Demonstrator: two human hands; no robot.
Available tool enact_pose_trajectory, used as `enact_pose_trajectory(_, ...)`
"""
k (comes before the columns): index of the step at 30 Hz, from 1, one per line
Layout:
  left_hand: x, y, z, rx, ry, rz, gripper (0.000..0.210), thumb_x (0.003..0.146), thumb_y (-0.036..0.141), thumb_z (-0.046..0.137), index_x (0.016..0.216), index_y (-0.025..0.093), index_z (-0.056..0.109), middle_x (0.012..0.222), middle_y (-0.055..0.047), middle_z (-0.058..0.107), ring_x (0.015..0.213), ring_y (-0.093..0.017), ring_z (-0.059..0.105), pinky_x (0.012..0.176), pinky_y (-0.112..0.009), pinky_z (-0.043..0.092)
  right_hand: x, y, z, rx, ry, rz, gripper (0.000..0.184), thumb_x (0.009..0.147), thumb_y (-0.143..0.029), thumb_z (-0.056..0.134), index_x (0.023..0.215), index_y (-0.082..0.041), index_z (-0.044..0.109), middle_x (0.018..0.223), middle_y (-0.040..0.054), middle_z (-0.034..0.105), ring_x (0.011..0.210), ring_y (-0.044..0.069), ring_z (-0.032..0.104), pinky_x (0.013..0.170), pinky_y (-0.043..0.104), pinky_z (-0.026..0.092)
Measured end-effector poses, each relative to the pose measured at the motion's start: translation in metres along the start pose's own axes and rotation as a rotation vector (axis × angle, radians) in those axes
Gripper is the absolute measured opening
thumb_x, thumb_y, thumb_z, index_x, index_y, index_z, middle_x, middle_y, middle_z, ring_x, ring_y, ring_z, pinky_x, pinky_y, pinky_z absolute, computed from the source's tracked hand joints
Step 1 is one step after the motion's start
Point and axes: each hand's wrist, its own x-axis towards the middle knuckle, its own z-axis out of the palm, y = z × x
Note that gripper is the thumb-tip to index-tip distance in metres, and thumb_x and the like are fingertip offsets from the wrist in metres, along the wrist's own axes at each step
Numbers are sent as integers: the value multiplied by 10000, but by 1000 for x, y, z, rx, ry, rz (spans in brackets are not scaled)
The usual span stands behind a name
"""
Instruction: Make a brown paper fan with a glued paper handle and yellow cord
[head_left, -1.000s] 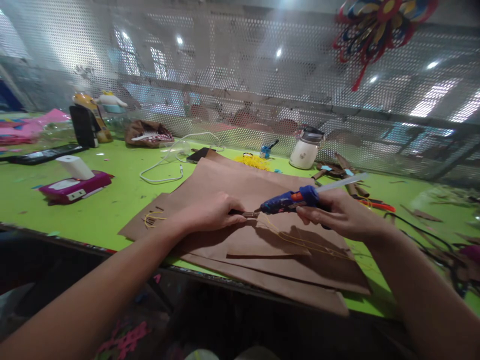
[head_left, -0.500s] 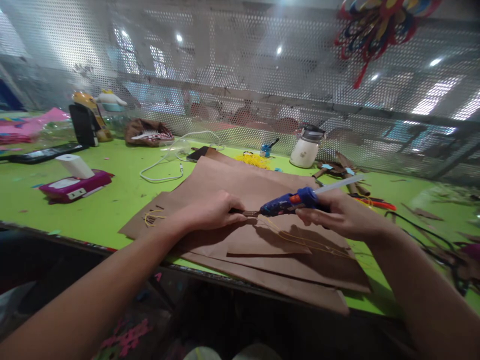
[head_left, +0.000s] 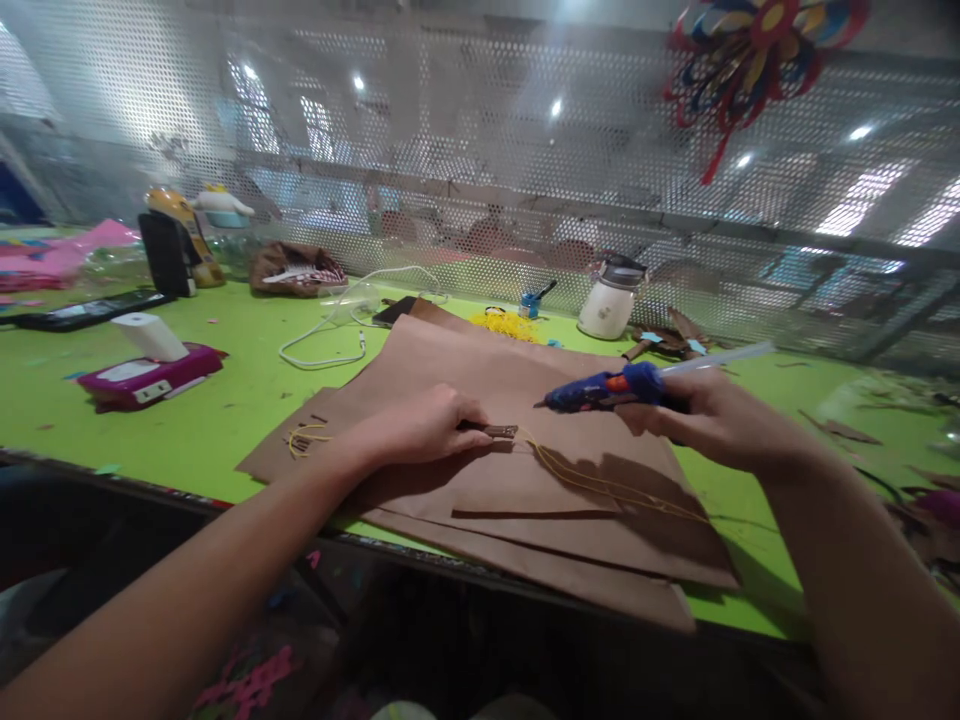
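Note:
Between the thumb and fingers of my left hand is a small bundle of thin brown sticks, its end poking out to the right. My right hand grips a blue glue gun, nozzle pointing left, a clear glue stick jutting from its back. The nozzle is up and to the right of the bundle, apart from it. Yellow string runs rightward from near the bundle's end. Under both hands lie stacked sheets of brown paper. More short brown sticks with yellow string rest on the paper at left.
On the green table stand a purple tissue pack with a white box on it and a white bottle. A white cable, yellow shreds and a blue jar lie farther back. A perforated metal screen rises behind.
My right hand has drawn the glue gun up and to the right, so its nozzle has left the end of the stick bundle. My left hand stays in place with the bundle.

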Motion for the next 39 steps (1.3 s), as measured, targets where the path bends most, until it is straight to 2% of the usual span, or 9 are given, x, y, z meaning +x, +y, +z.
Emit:
enact_pose_trajectory(4, -1, 1, -1, 15, -8, -21, 366, 861, 441, 468, 912, 171, 709, 711, -53, 672, 602, -126, 542, 597, -222, 377, 5, 22, 2, -110, 255, 112, 343, 794, -491, 553, 859, -176, 672, 705, 36, 633, 629, 178, 558, 559, 280, 411)
enact_pose_trajectory(6, -2, 2, -2, 35, -3, -38, 372, 860, 444, 469, 933, 168, 708, 751, -62, 679, 620, -130, 552, 604, -223, 381, 10, 34, 6, -196, 320, 139, 322, 770, -465, 585, 891, -180, 676, 757, 43, 649, 648, 182, 565, 579, 285, 412)
enact_pose_trajectory(12, -2, 5, -4, 95, -12, -15, 350, 871, 421, 458, 958, 184, 701, 826, -71, 686, 673, -146, 575, 623, -232, 381, 22, 63, 17, -391, 321, 137, 233, 705, -265, 605, 912, -190, 682, 848, 65, 622, 739, 203, 560, 670, 309, 426)
enact_pose_trajectory(17, -1, 5, -4, 145, 5, 2, 311, 860, 393, 480, 874, 173, 700, 777, -61, 678, 661, -148, 566, 613, -239, 366, 27, 83, 32, -391, 281, 76, 433, 668, -133, 573, 1094, -184, 634, 875, 75, 583, 830, 218, 527, 746, 308, 410)
enact_pose_trajectory(22, -1, 1, -3, 111, 36, 6, 305, 860, 388, 477, 908, 172, 687, 829, -64, 678, 708, -155, 576, 646, -241, 380, 34, 98, 40, -417, 188, 114, 426, 695, -123, 575, 1112, -195, 618, 856, 62, 551, 834, 210, 497, 748, 285, 385)
enact_pose_trajectory(29, 0, 2, -3, 80, 18, -24, 315, 857, 389, 466, 914, 164, 680, 823, -59, 668, 712, -156, 565, 637, -238, 371, 49, 120, 42, -436, 196, 219, 357, 718, -132, 562, 1067, -145, 639, 877, 90, 548, 841, 217, 497, 745, 281, 374)
enact_pose_trajectory(36, 2, -3, -2, 63, 1, -7, 316, 863, 389, 448, 896, 161, 664, 823, -48, 658, 708, -152, 549, 637, -237, 358, 56, 120, 44, -434, 129, 262, 295, 687, -100, 573, 958, -167, 669, 853, 66, 633, 828, 205, 528, 733, 251, 380)
enact_pose_trajectory(39, 4, -5, -2, 52, -10, -16, 315, 859, 391, 452, 888, 158, 664, 806, -43, 655, 696, -151, 547, 625, -236, 354, 55, 118, 41, -438, 136, 276, 275, 688, -146, 596, 951, -154, 674, 867, 77, 642, 830, 215, 532, 734, 262, 391)
